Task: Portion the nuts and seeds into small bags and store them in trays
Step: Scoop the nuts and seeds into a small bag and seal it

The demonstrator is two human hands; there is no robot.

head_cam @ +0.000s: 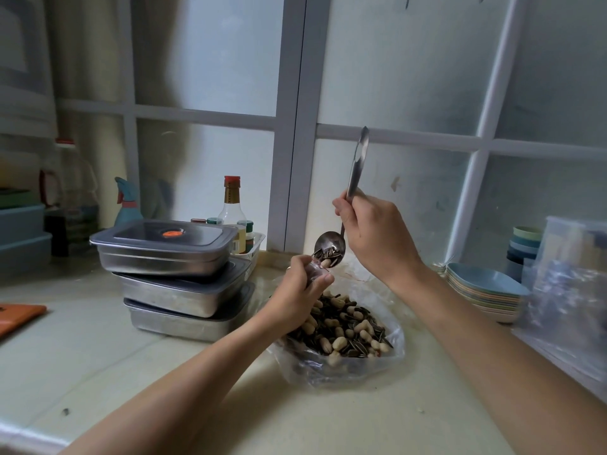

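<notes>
Head view: left hand [300, 285] grips mostly hidden small bag [316, 269], right hand [374, 231] grips spoon [331, 247].

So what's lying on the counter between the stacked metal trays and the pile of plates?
The head view shows an open clear bag of peanuts and sunflower seeds there, between the trays and the plates.

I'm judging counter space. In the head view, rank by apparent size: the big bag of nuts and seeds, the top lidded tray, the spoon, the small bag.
1. big bag of nuts and seeds and top lidded tray: alike, bag nearer, so unranked
2. spoon
3. small bag, mostly hidden in the left hand
</notes>
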